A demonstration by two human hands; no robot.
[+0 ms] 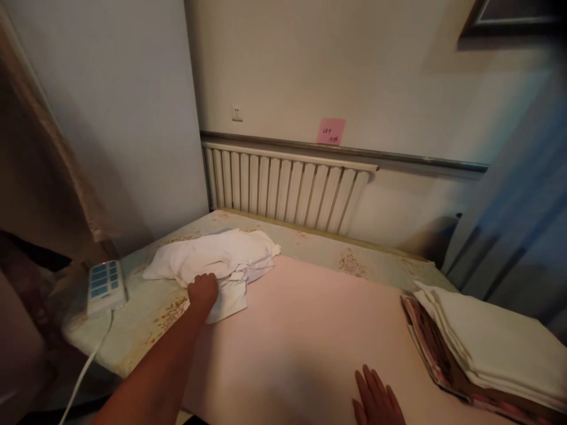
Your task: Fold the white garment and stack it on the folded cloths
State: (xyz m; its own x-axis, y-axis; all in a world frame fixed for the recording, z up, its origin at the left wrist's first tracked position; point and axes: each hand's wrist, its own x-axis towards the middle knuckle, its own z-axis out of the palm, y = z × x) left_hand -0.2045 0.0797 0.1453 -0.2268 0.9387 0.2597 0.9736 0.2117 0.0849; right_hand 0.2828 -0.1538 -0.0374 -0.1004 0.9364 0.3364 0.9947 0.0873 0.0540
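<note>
My left hand (202,292) reaches out to a crumpled pile of white cloth (217,260) at the far left of the bed, its fingers curled into the cloth's near edge. My right hand (376,401) lies flat, fingers stretched, on the pink sheet (310,330) near the front edge. A stack of folded white cloths (491,336) rests at the right on a patterned folded fabric (432,354).
A white power strip with blue buttons (105,286) and its cable sits at the bed's left edge. A white radiator (283,189) runs along the far wall, with a pink note (331,131) above it. A curtain hangs at left.
</note>
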